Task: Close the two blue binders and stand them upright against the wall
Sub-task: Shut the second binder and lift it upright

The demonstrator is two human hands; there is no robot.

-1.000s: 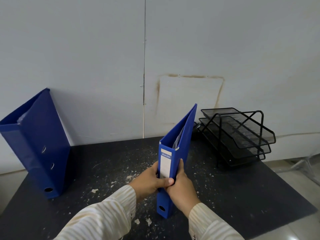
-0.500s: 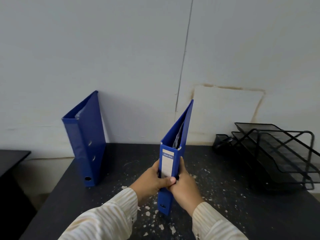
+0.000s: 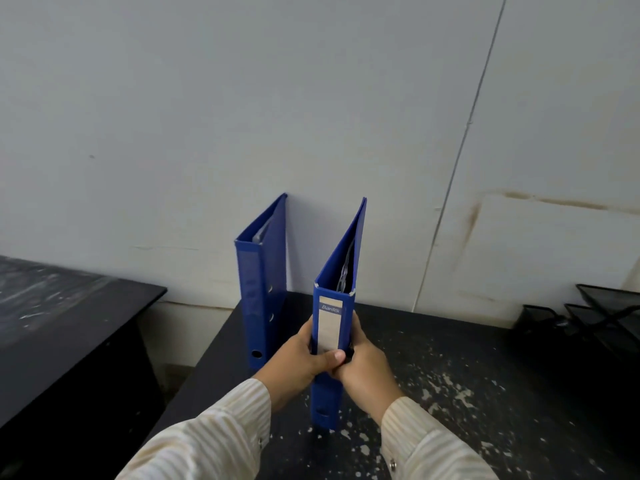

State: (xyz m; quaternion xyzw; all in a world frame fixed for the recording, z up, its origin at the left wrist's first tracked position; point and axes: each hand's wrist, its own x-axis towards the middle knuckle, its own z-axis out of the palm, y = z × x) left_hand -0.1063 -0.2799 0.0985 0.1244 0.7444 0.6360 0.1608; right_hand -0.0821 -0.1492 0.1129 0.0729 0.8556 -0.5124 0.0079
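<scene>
One closed blue binder (image 3: 260, 292) stands upright at the table's left corner, its top far edge leaning on the white wall (image 3: 311, 116). A second blue binder (image 3: 334, 317) with a beige spine label stands on the black table (image 3: 450, 393), spine towards me, its far end near the wall. My left hand (image 3: 301, 358) wraps the spine from the left with the thumb across the label. My right hand (image 3: 363, 368) clasps it from the right. Both hands hide the spine's middle.
Black wire-mesh trays (image 3: 609, 317) sit at the table's far right. A second dark desk (image 3: 62, 327) stands to the left across a gap. White paint flecks dot the tabletop. The table's left edge runs just beside the leaning binder.
The view has swung left, so the leaning binder now sits close beside the held one. The held binder has moved left across the table, still gripped by both hands.
</scene>
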